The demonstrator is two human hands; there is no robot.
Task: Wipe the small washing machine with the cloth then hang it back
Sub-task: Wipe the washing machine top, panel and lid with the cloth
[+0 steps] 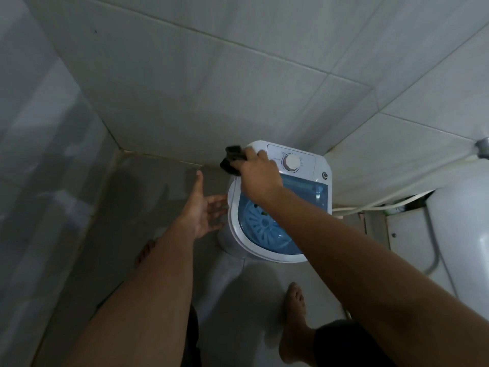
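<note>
The small white washing machine (pixel 318 165) with a blue see-through lid stands on the tiled floor against the wall. A round dial sits on its top panel. My right hand (pixel 258 176) rests on the machine's top left corner, shut on a dark cloth (pixel 232 160) that sticks out past the rim. My left hand (pixel 203 207) hangs open just left of the machine, fingers spread toward its side, and I cannot tell whether they touch it.
Tiled walls meet in a corner behind and left of the machine. A white rounded fixture (pixel 460 221) and hoses (pixel 370 206) lie to the right. My bare feet (pixel 296 313) stand on the floor in front.
</note>
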